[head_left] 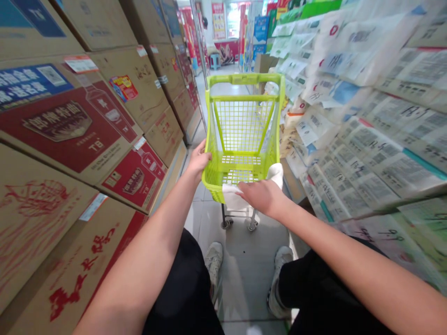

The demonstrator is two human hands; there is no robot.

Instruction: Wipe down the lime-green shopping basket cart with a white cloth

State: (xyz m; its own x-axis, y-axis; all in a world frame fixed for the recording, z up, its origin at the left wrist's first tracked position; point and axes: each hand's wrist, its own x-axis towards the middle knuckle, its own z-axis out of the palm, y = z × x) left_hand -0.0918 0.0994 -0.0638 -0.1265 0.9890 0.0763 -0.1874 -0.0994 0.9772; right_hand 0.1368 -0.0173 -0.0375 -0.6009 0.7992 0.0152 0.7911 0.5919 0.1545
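Note:
A lime-green plastic shopping cart [240,153] stands in front of me with its handle bar at the far end. My left hand [200,160] is closed round the left edge of its basket, near the front corner. On the near rim, my right hand [260,193] presses a white cloth [277,174] against the plastic, its fingers curled over it. Part of the cloth hangs down the outside of the basket, and one end bunches up at the right corner. No goods show inside the basket.
Stacked cardboard cartons [66,125] line the left side of the narrow aisle. Packs of tissue paper [366,163] are piled along the right. A thin metal pole [199,51] rises left of the cart. A blue stool [214,61] stands at the far end. My shoes [213,260] are on the tiled floor.

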